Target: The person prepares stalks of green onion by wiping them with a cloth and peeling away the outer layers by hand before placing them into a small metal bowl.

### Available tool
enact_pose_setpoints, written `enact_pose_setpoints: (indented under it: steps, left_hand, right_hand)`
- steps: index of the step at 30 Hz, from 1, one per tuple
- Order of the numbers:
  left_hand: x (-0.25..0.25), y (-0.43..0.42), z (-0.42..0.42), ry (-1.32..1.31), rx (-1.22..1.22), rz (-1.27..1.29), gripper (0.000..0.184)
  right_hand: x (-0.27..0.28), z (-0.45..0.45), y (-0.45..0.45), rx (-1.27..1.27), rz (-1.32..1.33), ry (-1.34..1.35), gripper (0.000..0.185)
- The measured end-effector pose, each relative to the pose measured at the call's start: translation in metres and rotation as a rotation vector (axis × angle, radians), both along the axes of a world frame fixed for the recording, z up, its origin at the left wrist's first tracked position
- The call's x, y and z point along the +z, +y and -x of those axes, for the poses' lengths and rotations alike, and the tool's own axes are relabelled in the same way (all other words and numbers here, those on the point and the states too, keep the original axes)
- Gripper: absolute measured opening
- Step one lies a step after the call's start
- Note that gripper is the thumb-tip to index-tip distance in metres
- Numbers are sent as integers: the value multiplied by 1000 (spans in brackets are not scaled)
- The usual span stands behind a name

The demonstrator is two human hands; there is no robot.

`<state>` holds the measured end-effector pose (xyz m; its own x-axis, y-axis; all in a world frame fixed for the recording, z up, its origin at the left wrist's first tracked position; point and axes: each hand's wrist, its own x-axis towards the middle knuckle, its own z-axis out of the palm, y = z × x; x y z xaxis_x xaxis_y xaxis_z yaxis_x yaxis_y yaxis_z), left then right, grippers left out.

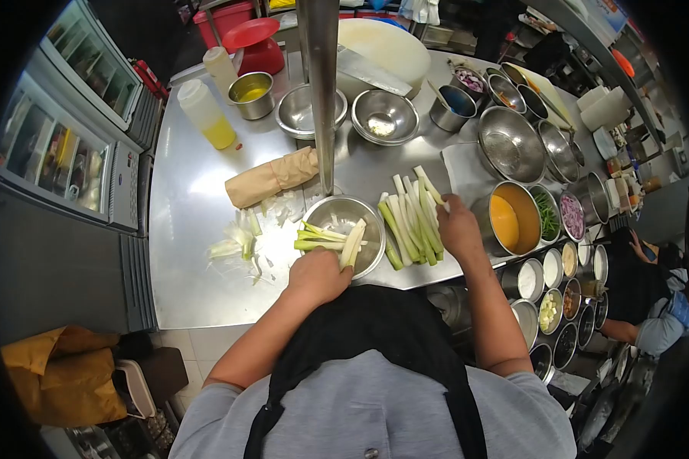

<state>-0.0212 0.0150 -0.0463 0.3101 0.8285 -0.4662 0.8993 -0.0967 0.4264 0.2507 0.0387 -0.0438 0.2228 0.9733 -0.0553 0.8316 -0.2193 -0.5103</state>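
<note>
My left hand (321, 273) is closed around a pale leek stalk (353, 242) at the near side of a steel bowl (372, 264). Other trimmed green-and-white leeks (318, 237) lie in that bowl. My right hand (459, 227) is at the right side of a row of leek stalks (410, 222) lying on the steel table. Its thumb and fingers close on the end of one leek (429, 183), which slants across the top of the row. Left of the bowl sits a pile of leek trimmings and roots (241, 239).
A steel post (319, 92) rises from the table behind the bowl. Near it lies a brown paper bundle (272, 177). Squeeze bottles (207, 115) and steel bowls (385, 117) stand farther back. On the right are a pot of orange liquid (507, 218) and another person (643, 283).
</note>
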Motion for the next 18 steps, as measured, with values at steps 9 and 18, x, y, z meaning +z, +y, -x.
enact_pose_setpoints:
  steps: [9, 18]
  left_hand:
    - [-10, -3, 24, -339, 281, -74, 37]
    - [7, -33, 16, -1128, 421, 67, 30]
  right_hand:
    - [28, 32, -12, 69, 164, 1141, 26]
    - [26, 132, 0, 743, -484, -69, 28]
